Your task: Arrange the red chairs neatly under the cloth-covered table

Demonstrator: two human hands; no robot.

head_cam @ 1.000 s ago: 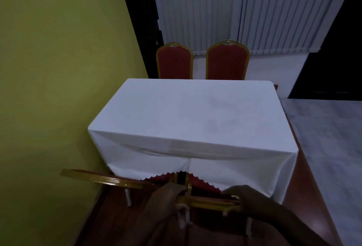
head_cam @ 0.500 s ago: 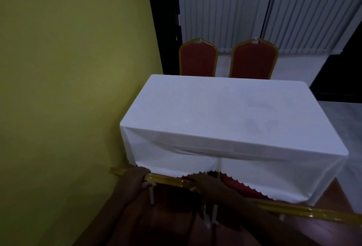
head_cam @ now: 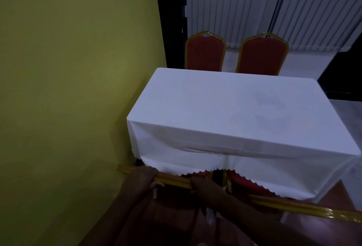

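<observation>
A table under a white cloth (head_cam: 225, 112) fills the middle of the view. Two red chairs with gold frames, one on the left (head_cam: 204, 52) and one on the right (head_cam: 262, 55), stand at its far side with their seats hidden. On the near side, the gold top rail of the near left chair (head_cam: 172, 180) is gripped by my left hand (head_cam: 140, 179) and my right hand (head_cam: 205, 187). Red seat edges (head_cam: 238, 180) show below the scalloped cloth hem. The gold rail of the near right chair (head_cam: 305, 207) runs off to the right.
A yellow-green wall (head_cam: 68, 89) stands close on the left, almost touching the table's left end. White vertical blinds (head_cam: 254, 6) hang behind the far chairs. Grey floor (head_cam: 350, 120) lies to the right of the table.
Both hands have shifted from the middle of the near side onto the near left chair's top rail. The view has turned left, so the table sits further right in the frame.
</observation>
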